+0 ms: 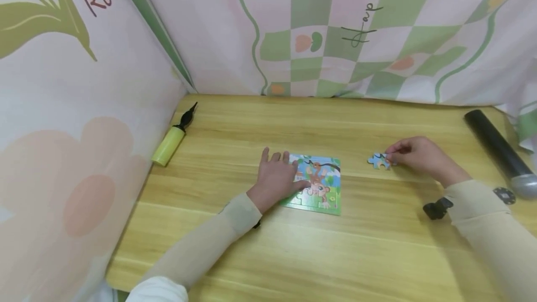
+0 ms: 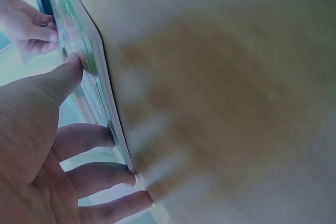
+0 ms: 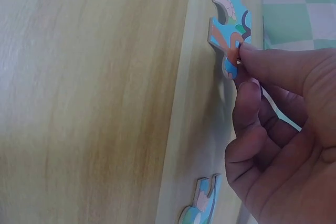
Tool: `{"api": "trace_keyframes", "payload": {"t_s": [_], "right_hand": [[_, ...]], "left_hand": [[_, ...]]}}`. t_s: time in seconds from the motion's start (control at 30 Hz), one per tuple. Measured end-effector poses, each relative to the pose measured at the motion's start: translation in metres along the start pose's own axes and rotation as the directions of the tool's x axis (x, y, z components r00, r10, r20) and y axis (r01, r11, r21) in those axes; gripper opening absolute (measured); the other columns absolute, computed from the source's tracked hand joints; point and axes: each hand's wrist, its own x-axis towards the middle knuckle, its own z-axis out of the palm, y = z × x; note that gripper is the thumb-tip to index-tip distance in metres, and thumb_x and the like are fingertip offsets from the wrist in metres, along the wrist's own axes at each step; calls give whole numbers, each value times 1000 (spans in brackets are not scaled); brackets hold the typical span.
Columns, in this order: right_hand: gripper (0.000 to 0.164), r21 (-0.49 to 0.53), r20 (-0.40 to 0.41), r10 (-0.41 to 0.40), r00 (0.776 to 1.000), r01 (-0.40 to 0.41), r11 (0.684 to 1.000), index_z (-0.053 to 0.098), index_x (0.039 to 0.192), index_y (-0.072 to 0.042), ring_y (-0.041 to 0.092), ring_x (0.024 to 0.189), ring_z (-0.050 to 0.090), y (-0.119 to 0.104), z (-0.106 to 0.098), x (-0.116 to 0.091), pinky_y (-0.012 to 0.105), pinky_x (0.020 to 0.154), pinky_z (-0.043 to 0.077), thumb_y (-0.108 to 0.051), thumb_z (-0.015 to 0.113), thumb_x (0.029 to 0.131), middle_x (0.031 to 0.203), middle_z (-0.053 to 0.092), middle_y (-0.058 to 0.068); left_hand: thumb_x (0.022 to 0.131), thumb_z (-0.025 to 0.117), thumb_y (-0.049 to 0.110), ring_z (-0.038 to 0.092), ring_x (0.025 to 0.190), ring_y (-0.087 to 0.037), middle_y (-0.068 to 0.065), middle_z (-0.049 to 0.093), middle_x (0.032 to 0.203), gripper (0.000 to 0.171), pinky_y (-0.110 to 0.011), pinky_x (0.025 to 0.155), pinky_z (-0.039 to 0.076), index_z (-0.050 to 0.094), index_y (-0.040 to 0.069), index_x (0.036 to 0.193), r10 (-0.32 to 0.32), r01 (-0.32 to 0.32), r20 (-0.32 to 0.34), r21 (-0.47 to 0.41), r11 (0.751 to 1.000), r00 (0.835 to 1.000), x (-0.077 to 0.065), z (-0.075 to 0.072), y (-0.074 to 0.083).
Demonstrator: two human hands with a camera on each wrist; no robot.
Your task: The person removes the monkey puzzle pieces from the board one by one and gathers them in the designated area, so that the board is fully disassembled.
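A small jigsaw puzzle (image 1: 325,195) with a cartoon animal picture lies flat on the wooden table. Over its left part rests my left hand (image 1: 277,181), fingers spread and thumb on the picture; this hides the puzzle's left side. In the left wrist view the fingertips (image 2: 123,174) of that hand reach the puzzle's edge (image 2: 107,93). To the right of the puzzle, my right hand (image 1: 419,157) pinches a blue jigsaw piece (image 3: 231,17) between thumb and finger, tilted up. A second jigsaw piece (image 3: 202,203) lies on the table below that hand in the right wrist view.
A yellow-green hand pump (image 1: 169,143) with a black nozzle lies at the table's left edge. On the right are a black microphone (image 1: 499,146) and a dark round object (image 1: 505,195). Printed cloth (image 1: 218,27) hangs behind the wooden table (image 1: 235,125).
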Motion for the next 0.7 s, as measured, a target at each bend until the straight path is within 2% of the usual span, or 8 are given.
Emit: {"api": "trace_keyframes", "payload": {"t_s": [0.1,0.3,0.7], "right_hand": [[39,-2,12,7,1000,-7,1000,71,117,-1,39,108,60,1,0,0,63,94,41,-35,68,99,113,70,17],[37,0,9,12,1000,-12,1000,72,117,-1,38,107,60,2,2,2,62,93,41,-34,68,99,113,70,17],[37,-4,4,-2,1000,2,1000,72,115,0,38,105,60,4,2,2,61,92,42,-32,69,98,110,70,16]], "left_hand": [[90,27,85,42,140,-28,-6,42,158,83,-62,117,14,53,32,149,-1,1,5,-1,1000,1000,1,0,0],[90,26,85,41,141,-28,-6,40,159,84,-62,117,13,52,33,150,-11,11,22,10,1000,1000,2,0,1],[91,27,84,42,141,-28,-7,40,158,84,-62,117,14,52,31,151,-14,14,15,-3,1000,1000,0,-1,2]]}}
